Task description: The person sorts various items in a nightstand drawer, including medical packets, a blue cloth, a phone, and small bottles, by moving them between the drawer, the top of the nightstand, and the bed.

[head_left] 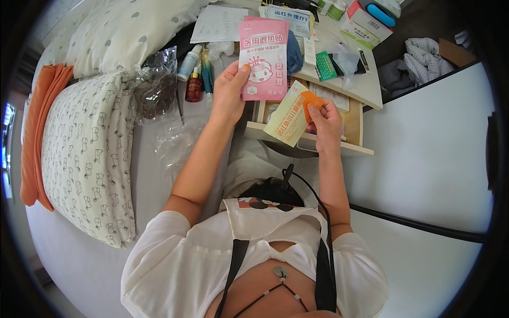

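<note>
My left hand (pixel 229 91) is closed on a pink flat packet (pixel 263 45) with a cartoon face, its thumb on the front. A second pink packet shows just behind its upper right edge. In my right hand (pixel 327 123) is a yellow and orange packet (pixel 286 116), flat and tilted, gripped at its orange end between thumb and fingers. Both packets are held up above a pulled-out wooden drawer (pixel 339 149), whose contents they partly hide.
On the bedside cabinet (pixel 366 93) lie a green packet (pixel 325 66), papers, boxes and a blue case (pixel 380 15). Left of it on the bed are bottles (pixel 194 87), a clear plastic bag (pixel 156 90), a folded patterned quilt (pixel 87 159) and an orange cloth (pixel 36 143).
</note>
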`<state>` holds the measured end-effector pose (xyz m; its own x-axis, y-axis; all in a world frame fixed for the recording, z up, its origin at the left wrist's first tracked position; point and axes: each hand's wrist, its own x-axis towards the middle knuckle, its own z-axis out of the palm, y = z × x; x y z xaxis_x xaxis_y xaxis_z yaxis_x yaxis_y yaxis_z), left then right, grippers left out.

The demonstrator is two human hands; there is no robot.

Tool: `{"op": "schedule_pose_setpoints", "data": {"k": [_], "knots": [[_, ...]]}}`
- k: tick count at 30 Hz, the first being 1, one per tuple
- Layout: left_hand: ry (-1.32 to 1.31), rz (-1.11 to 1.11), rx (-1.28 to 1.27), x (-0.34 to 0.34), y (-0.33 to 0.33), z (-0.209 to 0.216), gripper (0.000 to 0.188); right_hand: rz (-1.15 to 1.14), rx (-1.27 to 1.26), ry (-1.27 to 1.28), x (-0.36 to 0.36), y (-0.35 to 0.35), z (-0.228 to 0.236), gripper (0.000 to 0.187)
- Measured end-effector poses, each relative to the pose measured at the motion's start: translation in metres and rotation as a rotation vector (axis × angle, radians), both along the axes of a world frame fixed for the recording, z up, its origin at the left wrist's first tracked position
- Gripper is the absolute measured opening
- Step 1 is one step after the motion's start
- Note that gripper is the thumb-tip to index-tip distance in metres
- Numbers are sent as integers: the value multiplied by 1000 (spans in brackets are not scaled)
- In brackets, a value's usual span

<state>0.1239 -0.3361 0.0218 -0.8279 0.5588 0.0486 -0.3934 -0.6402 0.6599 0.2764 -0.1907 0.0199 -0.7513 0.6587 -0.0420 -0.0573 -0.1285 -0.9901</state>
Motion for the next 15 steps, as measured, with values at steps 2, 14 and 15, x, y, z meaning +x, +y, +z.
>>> {"op": "schedule_pose_setpoints", "data": {"k": [2,14,15], "knots": [[5,1,3,-1,0,-1,22,-4,1,0,0,0,0,20],[-15,6,-11,2,0,3,18,-15,8,-9,2,1,2,19],[-13,5,-11,1,0,2,18,-14,6,-9,2,1,2,19]]}}
